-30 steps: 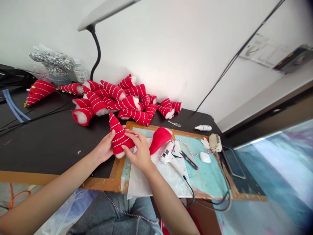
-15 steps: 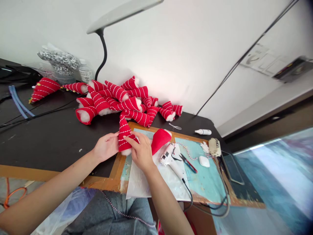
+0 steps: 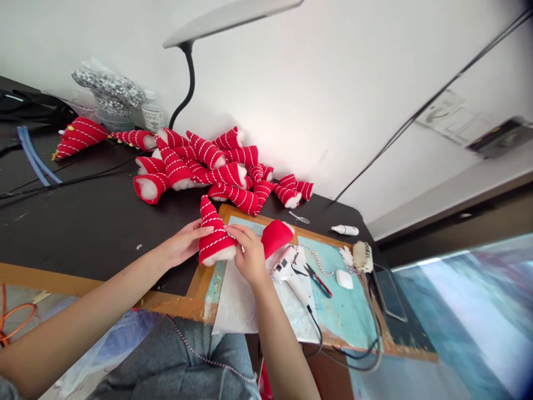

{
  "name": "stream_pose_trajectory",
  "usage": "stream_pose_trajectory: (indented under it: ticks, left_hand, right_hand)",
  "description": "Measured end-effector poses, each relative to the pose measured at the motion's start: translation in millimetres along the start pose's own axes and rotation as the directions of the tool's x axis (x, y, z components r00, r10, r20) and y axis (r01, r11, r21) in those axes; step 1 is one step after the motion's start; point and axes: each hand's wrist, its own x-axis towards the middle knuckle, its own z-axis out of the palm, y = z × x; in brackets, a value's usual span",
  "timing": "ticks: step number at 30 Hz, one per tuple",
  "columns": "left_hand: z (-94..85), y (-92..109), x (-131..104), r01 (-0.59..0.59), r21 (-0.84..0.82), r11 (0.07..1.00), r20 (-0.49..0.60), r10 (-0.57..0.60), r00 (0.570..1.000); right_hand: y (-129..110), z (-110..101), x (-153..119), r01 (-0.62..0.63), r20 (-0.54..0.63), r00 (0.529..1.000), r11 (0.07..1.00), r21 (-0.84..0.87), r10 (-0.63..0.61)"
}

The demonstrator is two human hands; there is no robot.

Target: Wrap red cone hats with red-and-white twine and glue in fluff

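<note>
A red felt cone (image 3: 211, 236) wound with white twisted cord and stuffed with white filling stands upright, tip up, between my hands. My left hand (image 3: 185, 243) grips its left side, thumb across the front. The fingers of my right hand (image 3: 249, 253) pinch its right edge. Just right of that hand lies a plain red cone (image 3: 276, 236) without cord. A white glue gun (image 3: 291, 276) rests on the white sheet (image 3: 235, 300), with pliers (image 3: 318, 281) beside it. Striped cord (image 3: 317, 256) lies behind them.
Several cord-wrapped red cones (image 3: 229, 175) are heaped along the wall. A lamp (image 3: 189, 78) arches above. Further right are a white case (image 3: 344, 279), a power block (image 3: 362, 256), a phone (image 3: 389, 291) and a marker-like white tube (image 3: 345, 230). Cables hang over the front edge.
The held cone has turned, showing more of its white-filled base. My left thumb now lies across its front, and my right fingers have moved to its right edge. The view has shifted slightly.
</note>
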Motion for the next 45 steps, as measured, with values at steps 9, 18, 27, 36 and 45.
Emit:
stream_pose_trajectory:
  ticks: [9, 18, 27, 36, 45]
  left_hand:
    - [2.4, 1, 3, 0.027, -0.038, 0.999, -0.065, -0.029, 0.997]
    - [5.0, -4, 2, 0.002, 0.022, 1.0, -0.11, 0.001, 0.994]
    - [7.1, -3, -3, -0.072, 0.13, 0.989, -0.134, 0.09, 0.987]
    - [3.4, -2, 2, -0.077, 0.153, 0.985, -0.089, 0.091, 0.992]
    - [2.4, -5, 5, -0.158, 0.241, 0.958, -0.107, 0.188, 0.976]
  right_hand:
    - [-12, -3, 0, 0.157, 0.086, 0.984, 0.987, -0.044, -0.153]
    - [-17, -1, -3, 0.141, 0.18, 0.978, 0.968, -0.207, -0.104]
    - [-21, 4, -4, 0.191, 0.228, 0.963, 0.961, -0.198, -0.144]
    - [-16, 4, -2, 0.181, 0.227, 0.966, 0.945, -0.271, -0.12]
    - [-20, 6, -3, 0.228, 0.256, 0.953, 0.94, -0.254, -0.162]
